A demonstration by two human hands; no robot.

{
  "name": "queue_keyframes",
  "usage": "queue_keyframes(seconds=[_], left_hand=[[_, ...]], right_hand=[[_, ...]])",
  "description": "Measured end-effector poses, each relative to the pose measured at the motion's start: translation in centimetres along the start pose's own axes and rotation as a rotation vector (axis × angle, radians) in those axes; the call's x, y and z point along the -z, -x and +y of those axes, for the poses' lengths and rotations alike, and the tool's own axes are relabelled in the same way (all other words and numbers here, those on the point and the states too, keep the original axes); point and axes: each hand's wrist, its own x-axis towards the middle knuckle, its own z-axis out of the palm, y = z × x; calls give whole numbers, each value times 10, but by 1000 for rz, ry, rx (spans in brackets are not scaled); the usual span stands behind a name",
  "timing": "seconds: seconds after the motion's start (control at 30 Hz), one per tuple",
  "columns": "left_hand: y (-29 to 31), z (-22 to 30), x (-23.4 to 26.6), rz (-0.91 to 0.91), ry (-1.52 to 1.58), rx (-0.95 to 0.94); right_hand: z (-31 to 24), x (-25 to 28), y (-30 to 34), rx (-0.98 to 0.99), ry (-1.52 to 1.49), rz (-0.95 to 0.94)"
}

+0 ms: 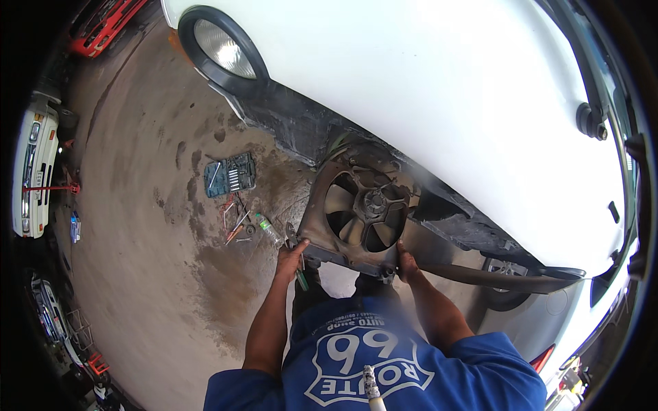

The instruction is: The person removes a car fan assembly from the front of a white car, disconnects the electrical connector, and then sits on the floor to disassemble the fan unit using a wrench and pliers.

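Observation:
A dirty radiator fan assembly (320, 229) is held between my two hands, in front of the car's open wheel area. Its fan blades (351, 231) and round motor (375, 203) face up toward me. My left hand (292, 259) grips the lower left corner of its frame, fingers partly hidden beneath. A slim green-handled tool (302, 279) juts out below that hand; whether the hand holds it cannot be made out. On the lower right side, my right hand (407, 263) clasps the frame's edge, with its fingers mostly behind it.
A white car's body (425, 82) with a round headlight (225, 48) overhangs the far side. On the stained floor lie a socket set case (230, 175), loose hand tools (238, 220) and a plastic bottle (267, 228). Another vehicle (38, 171) stands left. A lit cigarette (373, 394) shows low in view.

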Motion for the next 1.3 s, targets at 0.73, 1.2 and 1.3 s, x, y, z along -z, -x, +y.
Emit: queue_keyframes(seconds=[0.73, 1.2, 1.3], left_hand=[[-6, 18, 4, 9, -316, 19], [15, 34, 4, 8, -258, -118], [16, 34, 3, 8, -268, -126]], right_hand=[[-16, 19, -24, -73, -37, -279], [-45, -15, 34, -116, 65, -235], [-48, -18, 35, -103, 72, -251]])
